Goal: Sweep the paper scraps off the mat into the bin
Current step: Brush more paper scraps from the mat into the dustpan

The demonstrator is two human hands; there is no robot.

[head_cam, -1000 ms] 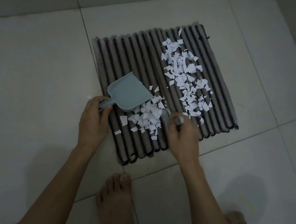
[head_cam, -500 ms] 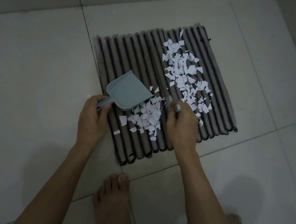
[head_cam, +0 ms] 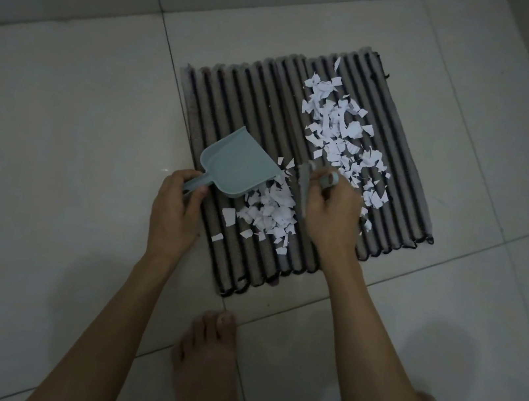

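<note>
Lying between both grips (head_cam: 332,211), paper scraps (head_cam: 268,213)

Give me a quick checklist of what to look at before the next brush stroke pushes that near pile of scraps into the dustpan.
1. Dustpan held: ok, the left hand grips its handle.
2. Brush held: ok, the right hand is curled round it.
3. Dustpan mouth faces the near pile: ok, the pile lies right at its open edge, between pan and brush.
4. Pan lip flat on the mat: cannot tell, since the ribs may leave gaps.
5. Stray scraps: not ok, a few lie nearer the person, outside the pan's path, and the far pile is untouched.
6. Bin within reach: cannot tell, none is in view.
</note>
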